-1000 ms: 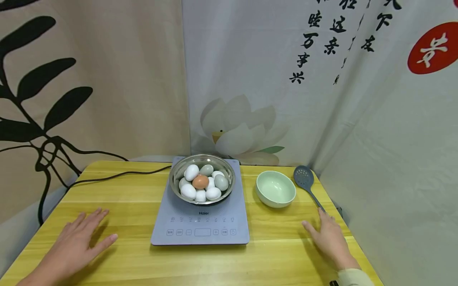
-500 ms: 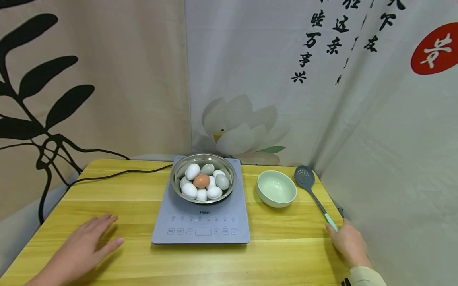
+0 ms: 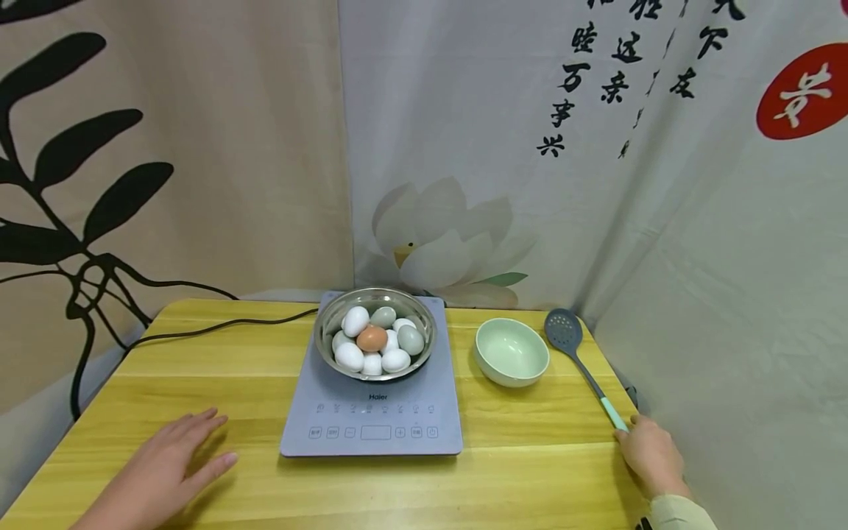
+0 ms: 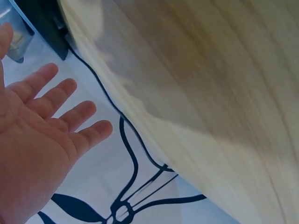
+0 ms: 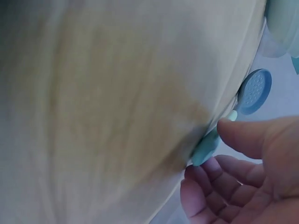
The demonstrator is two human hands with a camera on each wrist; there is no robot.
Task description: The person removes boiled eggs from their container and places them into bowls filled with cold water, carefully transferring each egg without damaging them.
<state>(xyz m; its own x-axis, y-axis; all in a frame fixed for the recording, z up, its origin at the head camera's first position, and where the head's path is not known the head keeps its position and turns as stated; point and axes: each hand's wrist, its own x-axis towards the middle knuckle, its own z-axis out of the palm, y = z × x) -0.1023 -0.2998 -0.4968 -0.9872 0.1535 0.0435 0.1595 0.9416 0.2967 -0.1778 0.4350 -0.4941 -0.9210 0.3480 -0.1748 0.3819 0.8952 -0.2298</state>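
Note:
In the head view my right hand (image 3: 652, 456) is at the table's right edge, gripping the mint-green handle end of a skimmer (image 3: 564, 333) with a dark, perforated head. The head lies flat on the table. From the right wrist, the thumb (image 5: 243, 135) lies against the green handle (image 5: 205, 147) and the fingers curl beneath it. My left hand (image 3: 159, 467) hovers low over the table's left side, holding nothing, its fingers extended and thumb spread; the left wrist view shows its bare palm (image 4: 35, 144).
A grey induction cooktop (image 3: 430, 397) carries a steel bowl (image 3: 425, 320) of white, pale-green and brown eggs (image 3: 372, 338). Left of the skimmer's head stands a light-green bowl (image 3: 510, 377). A black cord (image 3: 218, 324) crosses the table's (image 3: 232, 383) back left; curtains hang behind.
My right hand has moved right and toward me along the skimmer, from touching its shaft to gripping the handle end. The left hand has drifted slightly right and toward me.

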